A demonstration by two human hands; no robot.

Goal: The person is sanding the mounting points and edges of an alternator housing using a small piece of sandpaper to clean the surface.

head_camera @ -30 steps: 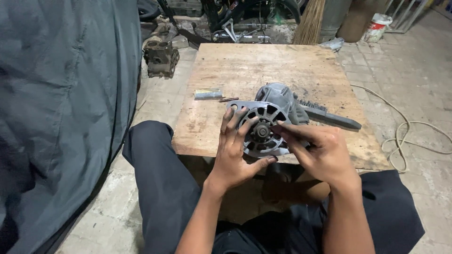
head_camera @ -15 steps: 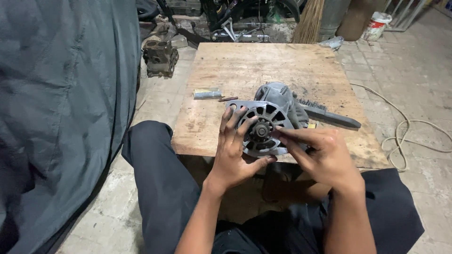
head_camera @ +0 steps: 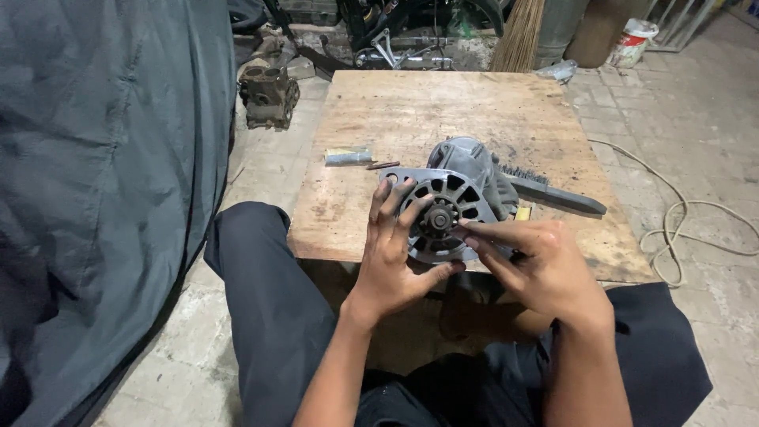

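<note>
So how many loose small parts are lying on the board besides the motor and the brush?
2: a short grey metal tube left of the motor, and a thin dark pin beside it. Others may sit hidden behind the motor or hands.

wire brush on wooden board | small metal tube | rope | engine block
</note>
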